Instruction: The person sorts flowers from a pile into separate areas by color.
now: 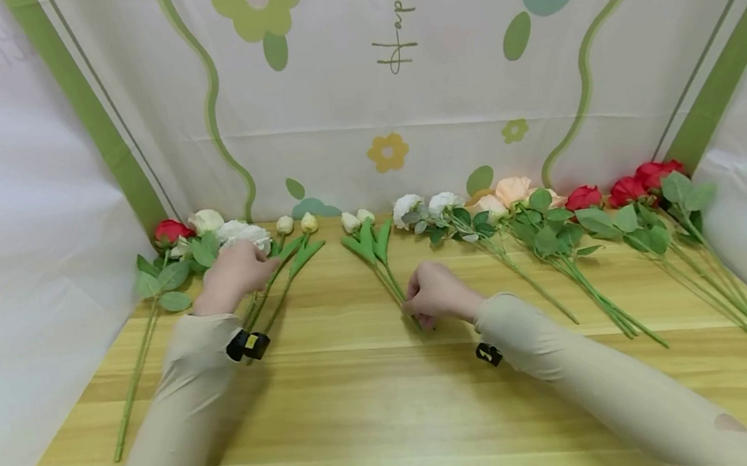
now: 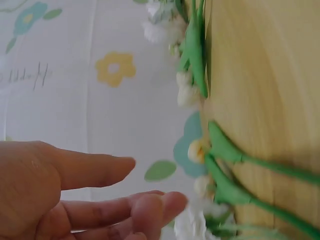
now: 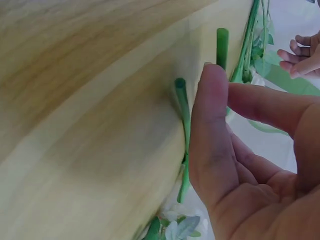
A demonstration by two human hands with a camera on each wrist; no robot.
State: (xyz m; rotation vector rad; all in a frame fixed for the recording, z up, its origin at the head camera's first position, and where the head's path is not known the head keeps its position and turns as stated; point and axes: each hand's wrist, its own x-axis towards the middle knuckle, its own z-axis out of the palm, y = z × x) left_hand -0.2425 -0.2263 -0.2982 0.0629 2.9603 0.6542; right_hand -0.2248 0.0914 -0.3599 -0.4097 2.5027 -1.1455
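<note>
My right hand (image 1: pixel 441 291) pinches a tulip (image 3: pixel 222 44) near the cut end of its green stem, between thumb and forefinger. A second tulip stem (image 3: pixel 182 100) lies alongside on the wood. Both belong to the pale-budded middle pair (image 1: pixel 366 246), whose heads point to the back wall. On the left, my left hand (image 1: pixel 234 275) hovers beside two more tulips (image 1: pixel 304 252) with cream buds. Its thumb and fingers (image 2: pixel 107 172) are apart with nothing between them. White blooms (image 1: pixel 243 235) sit partly behind this hand in the head view.
A red rose (image 1: pixel 172 231) with a long stem lies at the far left. Rightward along the back are white flowers (image 1: pixel 444 203), peach roses (image 1: pixel 513 189) and red roses (image 1: pixel 628 191). A printed cloth (image 1: pixel 326 96) hangs behind the wooden table (image 1: pixel 374 440), and white cloth walls flank it.
</note>
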